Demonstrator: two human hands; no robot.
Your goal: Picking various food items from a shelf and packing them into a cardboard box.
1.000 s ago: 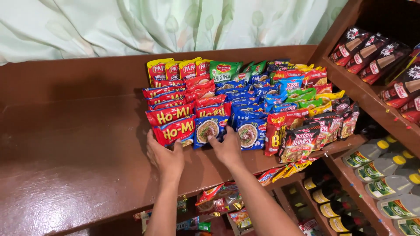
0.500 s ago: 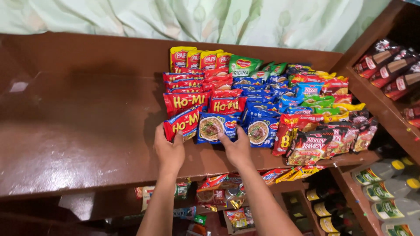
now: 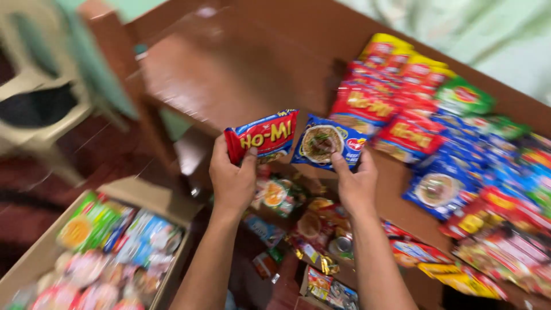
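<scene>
Red noodle packet (image 3: 263, 136) and blue packet (image 3: 326, 142) now lifted off shelf (image 3: 229, 74), hands (image 3: 232, 178) gripping

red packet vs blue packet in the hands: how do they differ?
The red packet is held by the left hand; the blue packet by the right hand. The red packet has large yellow lettering across its front, while the blue packet shows a round bowl picture. Red tilts up to the right; blue tilts down to the right. Both are flat noodle-type packets, lifted off the wooden shelf.

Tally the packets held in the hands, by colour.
Red noodle packet, in the left hand: 1
Blue noodle packet, in the right hand: 1
Total: 2
</scene>
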